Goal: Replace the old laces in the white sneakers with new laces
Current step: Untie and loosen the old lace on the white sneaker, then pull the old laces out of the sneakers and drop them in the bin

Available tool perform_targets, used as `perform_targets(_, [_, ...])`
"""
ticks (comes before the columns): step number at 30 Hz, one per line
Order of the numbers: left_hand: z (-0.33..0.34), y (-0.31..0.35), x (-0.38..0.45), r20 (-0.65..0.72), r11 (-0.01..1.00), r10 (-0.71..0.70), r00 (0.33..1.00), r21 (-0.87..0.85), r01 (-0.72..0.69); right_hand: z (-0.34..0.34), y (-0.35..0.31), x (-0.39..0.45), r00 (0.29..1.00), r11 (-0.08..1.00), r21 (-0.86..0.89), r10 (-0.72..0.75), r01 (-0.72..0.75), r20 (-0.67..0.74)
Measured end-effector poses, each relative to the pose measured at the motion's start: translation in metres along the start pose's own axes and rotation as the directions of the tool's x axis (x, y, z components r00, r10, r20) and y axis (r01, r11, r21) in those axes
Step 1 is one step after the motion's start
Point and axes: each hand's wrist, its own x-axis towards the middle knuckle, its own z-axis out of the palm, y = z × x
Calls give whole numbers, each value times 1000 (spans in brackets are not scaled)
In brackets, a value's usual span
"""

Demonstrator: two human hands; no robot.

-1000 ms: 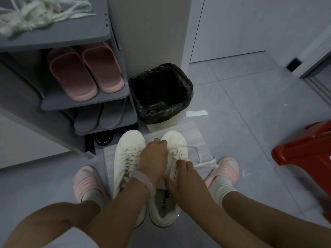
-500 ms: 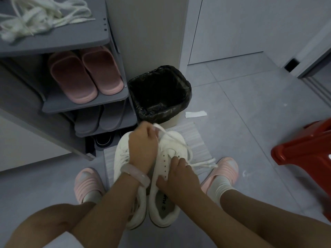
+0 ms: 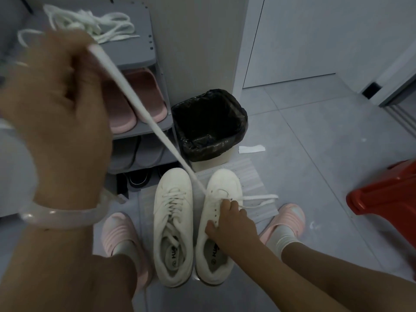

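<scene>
left hand (image 3: 58, 113) raised at 10 o'clock, gripping taut lace (image 3: 144, 113) | right hand (image 3: 231, 224) pressing right sneaker (image 3: 219, 224), fingers curled at its eyelets | left sneaker (image 3: 173, 224) just beside, laced | insole print partly readable: "Hu"

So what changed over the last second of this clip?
The left hand, which was down at the right sneaker pinching the lace, has risen up and to the left, drawing the lace out taut from the sneaker's front eyelets. The right hand stayed on that sneaker, steadying it. The left sneaker, still laced, the bin and the laces on the shelf did not move.
</scene>
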Motion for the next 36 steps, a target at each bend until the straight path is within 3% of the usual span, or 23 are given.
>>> perform_targets(4, [10, -10, -9, 258, 996, 74, 963, 34, -85, -13, 10, 3, 999, 996, 83, -9, 13, -49])
perform_targets(9, [34, -10, -33, 507, 991, -7, 862, -115, 75, -28, 16, 12, 985, 972, 190, -118, 142, -129])
perform_targets(12, [43, 3, -45, 616, 963, 44, 787, -235, 130, -25, 4, 16, 970, 953, 194, -210, 231, -119])
perform_targets(14, [47, 8, -49, 661, 942, 79, 746, -293, 160, -25, -8, 18, 962, 907, 325, -229, 267, -151])
perform_targets(17, [46, 15, -49, 691, 840, 100, 716, -444, 312, -29, -16, 21, 960, 798, 540, -170, 267, -222])
perform_targets(20, [41, 19, -45, 715, 705, 61, 697, -525, 476, -41, -17, 20, 972, 706, 669, -185, 233, -144])
perform_targets(23, [42, 10, -44, 750, 801, -45, 660, -368, 472, -57, -15, 21, 976, 589, 783, -188, 201, -110])
perform_targets(26, [41, -10, -42, 707, 951, -187, 682, -45, 307, -87, -15, 31, 979, 553, 808, -145, 203, -146])
perform_targets(30, [29, -26, -35, 594, 947, -299, 747, 88, 309, -155, -34, 71, 940, 655, 679, -169, 333, -298])
perform_targets(36, [18, -42, -31, 567, 941, -327, 756, 119, 318, -272, -86, 136, 764, 665, 487, -201, 566, -613])
